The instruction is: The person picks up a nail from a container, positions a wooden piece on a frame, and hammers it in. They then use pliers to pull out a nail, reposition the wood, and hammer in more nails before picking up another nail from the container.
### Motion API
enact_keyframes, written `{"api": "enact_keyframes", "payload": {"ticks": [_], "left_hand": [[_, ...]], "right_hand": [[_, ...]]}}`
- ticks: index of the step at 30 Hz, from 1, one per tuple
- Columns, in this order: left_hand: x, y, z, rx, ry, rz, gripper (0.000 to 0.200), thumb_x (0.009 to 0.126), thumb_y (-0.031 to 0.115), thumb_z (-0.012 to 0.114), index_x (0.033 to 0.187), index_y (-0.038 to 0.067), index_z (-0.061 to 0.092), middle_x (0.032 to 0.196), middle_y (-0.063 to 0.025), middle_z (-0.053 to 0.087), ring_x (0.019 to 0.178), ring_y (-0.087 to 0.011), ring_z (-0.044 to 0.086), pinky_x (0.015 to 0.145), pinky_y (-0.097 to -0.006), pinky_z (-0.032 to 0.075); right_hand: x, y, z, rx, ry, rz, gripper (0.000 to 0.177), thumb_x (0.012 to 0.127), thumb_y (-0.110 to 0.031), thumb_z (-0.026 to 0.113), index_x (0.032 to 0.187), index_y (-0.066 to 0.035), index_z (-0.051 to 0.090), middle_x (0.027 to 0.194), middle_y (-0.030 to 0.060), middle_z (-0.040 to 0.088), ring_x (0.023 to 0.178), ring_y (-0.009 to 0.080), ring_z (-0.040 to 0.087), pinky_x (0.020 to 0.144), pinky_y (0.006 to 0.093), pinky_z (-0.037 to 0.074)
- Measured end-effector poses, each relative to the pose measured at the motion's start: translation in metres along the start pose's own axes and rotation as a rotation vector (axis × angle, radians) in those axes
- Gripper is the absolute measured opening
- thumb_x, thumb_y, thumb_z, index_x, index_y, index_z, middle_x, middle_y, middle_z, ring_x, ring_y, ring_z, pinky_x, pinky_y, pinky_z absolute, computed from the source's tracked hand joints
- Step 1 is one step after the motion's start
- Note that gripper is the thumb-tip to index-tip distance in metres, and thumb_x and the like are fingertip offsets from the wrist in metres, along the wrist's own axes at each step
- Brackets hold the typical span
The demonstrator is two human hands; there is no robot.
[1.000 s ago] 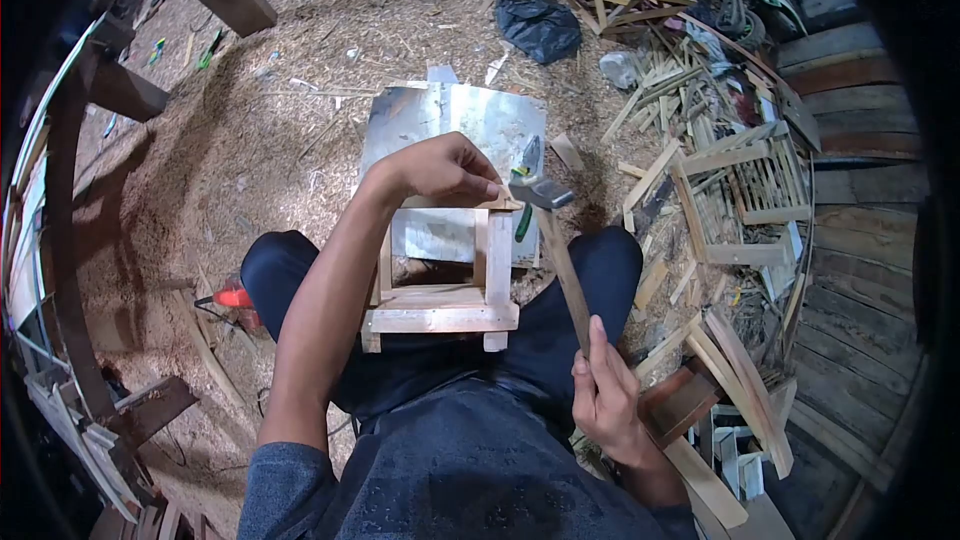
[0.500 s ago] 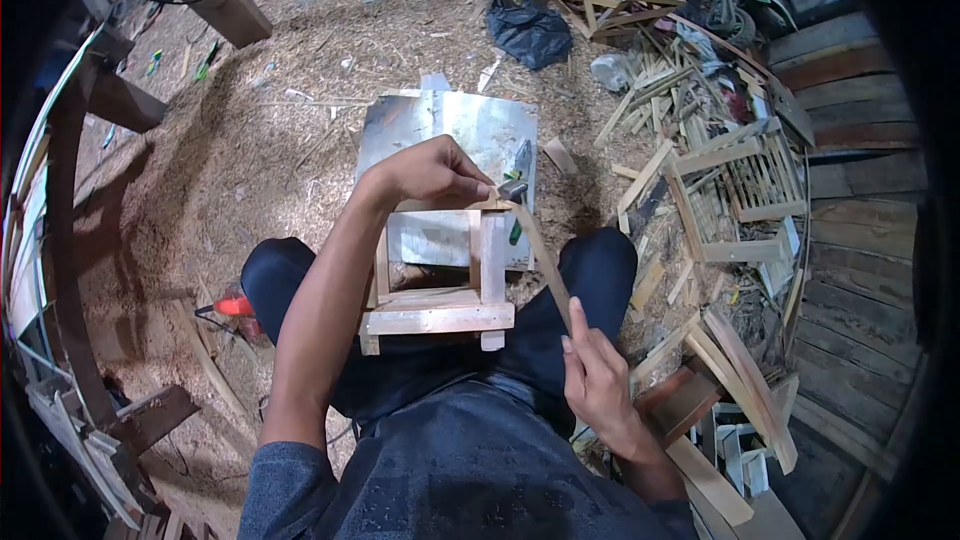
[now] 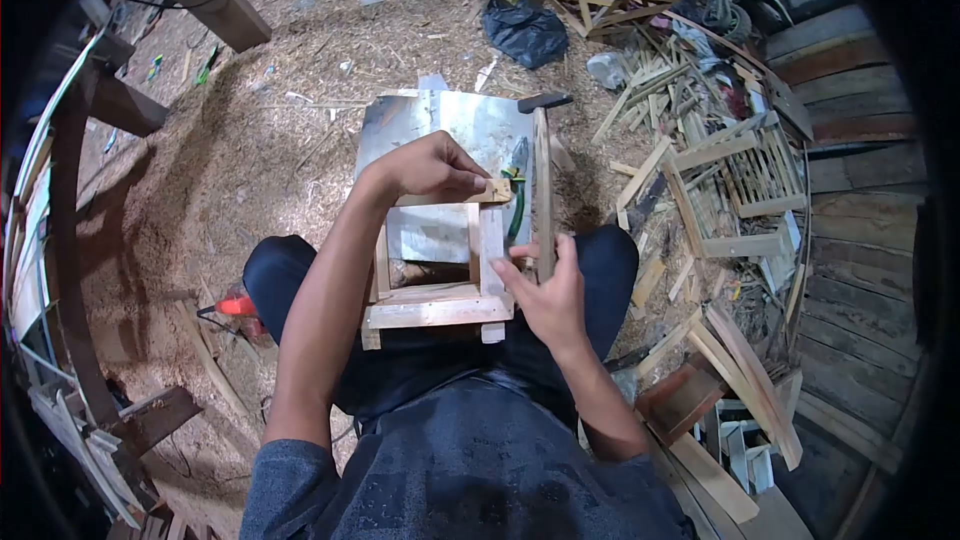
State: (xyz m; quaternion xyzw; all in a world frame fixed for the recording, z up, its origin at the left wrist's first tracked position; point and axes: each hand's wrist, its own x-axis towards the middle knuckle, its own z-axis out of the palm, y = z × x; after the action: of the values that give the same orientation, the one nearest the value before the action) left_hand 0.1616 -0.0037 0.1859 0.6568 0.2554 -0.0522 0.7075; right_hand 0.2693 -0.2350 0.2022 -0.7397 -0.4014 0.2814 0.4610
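A small wooden frame point(image 3: 437, 314) of pale slats rests upright between the knees. My left hand point(image 3: 425, 172) is closed on the top slat point(image 3: 497, 191) of this frame, near its right end; a small dark mark, possibly a nail, shows there. In my right hand point(image 3: 548, 298) is a hammer point(image 3: 543, 175), held by the lower part of its wooden handle, its dark head raised beyond the frame. The right thumb and fingers are close to the frame's right post point(image 3: 492, 250). Green-handled pliers point(image 3: 517, 210) lie just right of the frame.
Beneath the frame's far side is a worn flat board point(image 3: 460, 120). Wood scraps and slatted pieces point(image 3: 740, 170) are heaped at the right. A black plastic bag point(image 3: 525, 32) lies ahead. An orange-red tool point(image 3: 237, 306) sits left of the knee. Shavings cover the floor.
The hammer head has moved from the slat's end up and away to the far right. My right hand has moved inward, toward the frame. My left hand has stayed on the slat.
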Motion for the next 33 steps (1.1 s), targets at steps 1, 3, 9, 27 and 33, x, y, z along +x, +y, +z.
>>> {"api": "enact_keyframes", "payload": {"ticks": [1,3,9,27,33], "left_hand": [[0.001,-0.001,-0.002,0.010,0.002,-0.001,0.022,0.085,0.012,0.069,0.101,-0.003,0.070,0.078,-0.0053,0.070,0.065,-0.0063,0.059,0.056,-0.0209,0.047],[0.003,-0.006,-0.003,0.113,0.039,0.096,0.022,0.084,0.014,0.070,0.099,-0.002,0.071,0.079,-0.0051,0.071,0.067,-0.0071,0.059,0.061,-0.0231,0.049],[0.006,-0.012,-0.003,0.163,0.033,0.121,0.023,0.086,0.016,0.070,0.102,0.000,0.071,0.081,-0.0043,0.071,0.070,-0.0069,0.060,0.064,-0.0243,0.049],[-0.020,0.000,0.017,0.810,0.144,0.516,0.038,0.082,0.021,0.068,0.115,0.003,0.065,0.082,-0.0151,0.066,0.077,-0.0293,0.062,0.070,-0.0391,0.050],[-0.025,-0.004,0.035,0.984,0.244,0.513,0.036,0.085,0.022,0.060,0.117,0.005,0.062,0.084,-0.0135,0.066,0.083,-0.0329,0.060,0.074,-0.0428,0.049]], "right_hand": [[0.006,0.003,0.006,-0.010,-0.022,0.053,0.052,0.077,-0.020,0.079,0.109,0.004,0.046,0.079,0.0083,0.065,0.068,0.0149,0.061,0.062,0.0291,0.050],[0.014,0.008,0.011,-0.017,-0.043,0.109,0.055,0.076,-0.021,0.080,0.108,0.004,0.044,0.080,0.0081,0.065,0.069,0.0159,0.062,0.063,0.0295,0.050],[0.017,0.009,0.021,0.050,-0.060,0.118,0.064,0.070,-0.022,0.083,0.113,0.004,0.043,0.083,0.0112,0.065,0.073,0.0204,0.065,0.066,0.0338,0.052],[0.017,0.010,0.028,0.069,0.033,0.126,0.057,0.069,-0.017,0.082,0.112,0.001,0.049,0.084,0.0047,0.060,0.060,0.0047,0.045,0.053,0.0232,0.043],[0.015,0.011,0.028,0.112,0.038,0.119,0.057,0.069,-0.015,0.082,0.113,0.001,0.048,0.085,0.0051,0.062,0.060,0.0038,0.048,0.053,0.0222,0.043]]}}
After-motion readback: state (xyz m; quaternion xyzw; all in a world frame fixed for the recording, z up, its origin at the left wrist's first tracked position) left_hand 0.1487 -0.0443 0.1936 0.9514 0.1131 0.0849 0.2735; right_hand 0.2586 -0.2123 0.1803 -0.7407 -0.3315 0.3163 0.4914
